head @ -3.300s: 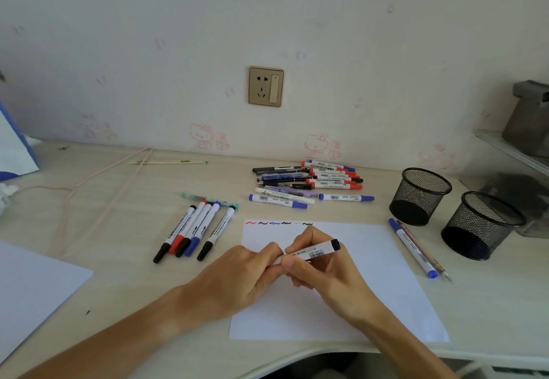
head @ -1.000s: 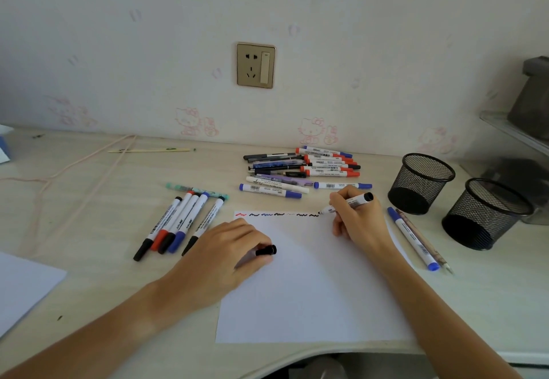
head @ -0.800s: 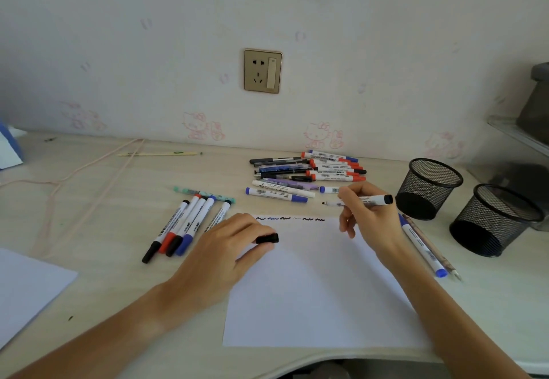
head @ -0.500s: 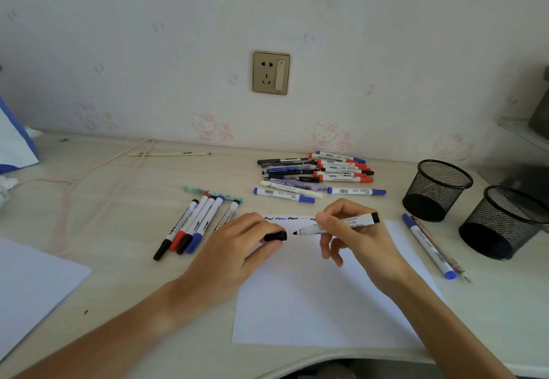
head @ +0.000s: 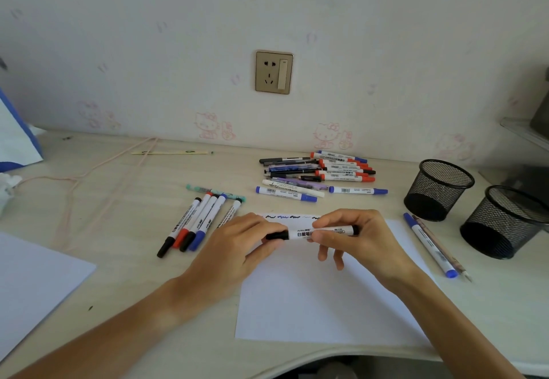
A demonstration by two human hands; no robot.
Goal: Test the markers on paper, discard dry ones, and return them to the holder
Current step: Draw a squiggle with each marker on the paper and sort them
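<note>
Head view: above the white paper (head: pixel 326 298) on the counter (head: pixel 118 200), my left hand (head: pixel 237 248) pinches the black cap (head: pixel 277 235) onto a black whiteboard marker (head: pixel 323 232), whose barrel my right hand (head: pixel 359 239) grips closed. Squiggles (head: pixel 289 217) line the paper's top edge. A crooked push could leave the cap loose, drying the tip; both mesh holders (head: pixel 439 188) stand right.

A wall socket (head: pixel 274 72) sits on the far wall above pink cartoon cat stickers (head: pixel 214 126). A pinkish cord (head: pixel 89 175) trails across the counter's (head: pixel 118 259) left side.
</note>
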